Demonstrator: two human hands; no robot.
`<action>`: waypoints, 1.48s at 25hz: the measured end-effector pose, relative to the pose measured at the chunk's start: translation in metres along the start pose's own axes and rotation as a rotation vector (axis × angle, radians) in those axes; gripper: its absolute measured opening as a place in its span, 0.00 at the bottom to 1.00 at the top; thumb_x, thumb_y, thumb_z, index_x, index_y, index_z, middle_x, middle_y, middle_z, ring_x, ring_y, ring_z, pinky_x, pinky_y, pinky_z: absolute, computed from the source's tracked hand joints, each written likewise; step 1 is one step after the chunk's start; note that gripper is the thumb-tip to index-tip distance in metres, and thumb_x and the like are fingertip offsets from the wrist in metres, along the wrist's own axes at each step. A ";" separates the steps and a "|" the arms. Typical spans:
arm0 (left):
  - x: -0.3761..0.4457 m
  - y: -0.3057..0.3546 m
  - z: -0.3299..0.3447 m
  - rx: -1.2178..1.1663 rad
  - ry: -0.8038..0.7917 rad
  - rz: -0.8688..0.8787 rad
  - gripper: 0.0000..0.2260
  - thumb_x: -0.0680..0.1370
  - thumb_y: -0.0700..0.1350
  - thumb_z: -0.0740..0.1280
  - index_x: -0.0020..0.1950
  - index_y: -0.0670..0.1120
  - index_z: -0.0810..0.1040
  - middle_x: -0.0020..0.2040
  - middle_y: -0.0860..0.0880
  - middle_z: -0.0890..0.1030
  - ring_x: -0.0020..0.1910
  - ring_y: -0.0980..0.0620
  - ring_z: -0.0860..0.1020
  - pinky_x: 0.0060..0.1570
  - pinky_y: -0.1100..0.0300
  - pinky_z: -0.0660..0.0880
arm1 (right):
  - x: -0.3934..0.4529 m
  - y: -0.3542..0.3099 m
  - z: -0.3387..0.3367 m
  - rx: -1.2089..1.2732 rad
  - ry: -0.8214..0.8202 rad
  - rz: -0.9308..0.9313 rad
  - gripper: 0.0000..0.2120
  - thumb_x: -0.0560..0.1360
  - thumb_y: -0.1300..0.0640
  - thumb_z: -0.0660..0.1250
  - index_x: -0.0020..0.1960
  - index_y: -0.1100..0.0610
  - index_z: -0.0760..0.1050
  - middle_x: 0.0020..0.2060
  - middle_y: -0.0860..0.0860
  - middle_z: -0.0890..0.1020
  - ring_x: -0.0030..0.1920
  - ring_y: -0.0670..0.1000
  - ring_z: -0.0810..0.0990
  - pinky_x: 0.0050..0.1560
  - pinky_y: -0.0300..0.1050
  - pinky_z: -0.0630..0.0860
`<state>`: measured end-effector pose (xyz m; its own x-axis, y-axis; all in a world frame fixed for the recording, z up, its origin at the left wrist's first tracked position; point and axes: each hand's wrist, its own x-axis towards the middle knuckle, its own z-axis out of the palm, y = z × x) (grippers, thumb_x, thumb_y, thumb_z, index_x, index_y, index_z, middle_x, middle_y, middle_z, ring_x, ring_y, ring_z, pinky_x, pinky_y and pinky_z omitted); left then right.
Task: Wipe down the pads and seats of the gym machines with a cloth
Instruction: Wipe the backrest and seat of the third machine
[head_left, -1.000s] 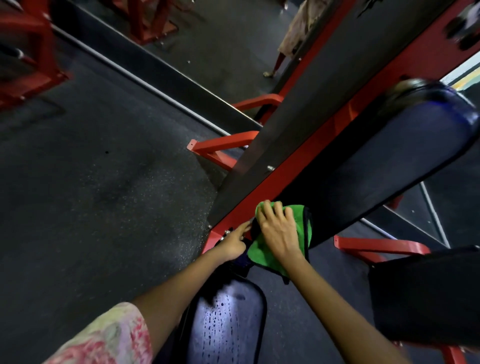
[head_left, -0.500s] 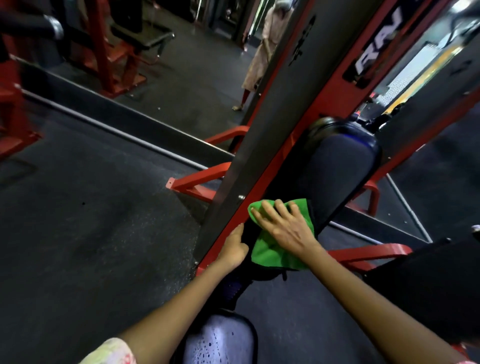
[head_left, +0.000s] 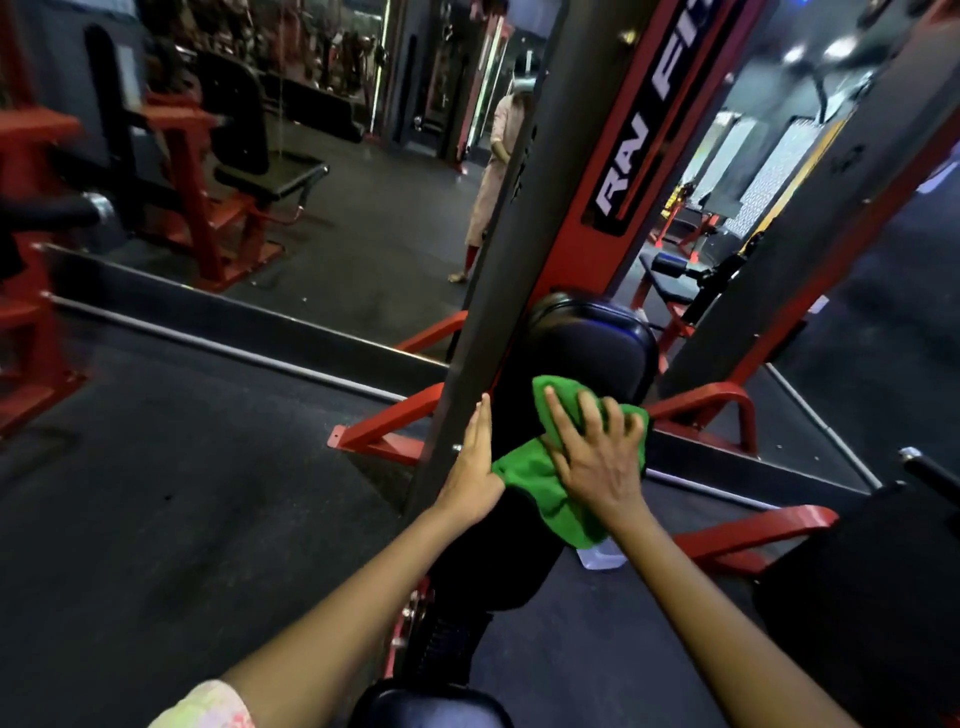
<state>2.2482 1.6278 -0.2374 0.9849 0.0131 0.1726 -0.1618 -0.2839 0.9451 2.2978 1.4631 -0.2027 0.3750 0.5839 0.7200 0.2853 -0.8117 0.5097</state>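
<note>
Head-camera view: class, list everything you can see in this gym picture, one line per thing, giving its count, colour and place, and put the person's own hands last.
Cloth: one, green, spread on the back pad.
Back pad: one, black, upright against the machine's column, centre.
Column: one, red and grey with white lettering, centre.
Seat: one, black, bottom edge, partly out of view.
Floor frame bars: several, red, around the machine's base.
Bottle: one, clear, on the floor beneath the cloth, mostly hidden.
Other machine: one, red with black pads, upper left.
Another person: one, light clothing, standing behind the column.
Floor: dark grey.
Left hand: flat against the column's edge.
Right hand: fingers spread, pressing the cloth.
</note>
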 end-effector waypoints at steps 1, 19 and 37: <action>0.000 0.003 -0.005 0.028 -0.034 0.026 0.41 0.70 0.26 0.57 0.75 0.48 0.39 0.75 0.53 0.43 0.76 0.54 0.41 0.72 0.64 0.42 | 0.002 0.016 -0.002 -0.017 0.017 -0.008 0.31 0.71 0.48 0.62 0.72 0.47 0.59 0.59 0.55 0.67 0.53 0.59 0.67 0.51 0.56 0.65; 0.010 0.037 -0.011 0.398 -0.122 -0.009 0.50 0.67 0.75 0.51 0.72 0.48 0.27 0.73 0.56 0.29 0.74 0.57 0.36 0.73 0.42 0.42 | 0.046 0.018 -0.001 0.053 0.214 0.064 0.27 0.70 0.55 0.59 0.69 0.48 0.67 0.60 0.53 0.68 0.55 0.58 0.68 0.53 0.56 0.62; 0.001 0.052 -0.009 0.679 -0.082 -0.121 0.38 0.78 0.64 0.49 0.74 0.45 0.30 0.76 0.51 0.34 0.76 0.54 0.43 0.71 0.39 0.44 | -0.012 -0.002 0.027 0.107 0.201 -0.038 0.23 0.71 0.54 0.62 0.67 0.50 0.72 0.59 0.56 0.69 0.54 0.59 0.69 0.51 0.56 0.64</action>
<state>2.2405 1.6220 -0.1851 0.9994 0.0174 0.0299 -0.0027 -0.8226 0.5686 2.3166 1.4583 -0.2254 0.1821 0.5906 0.7861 0.3922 -0.7768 0.4928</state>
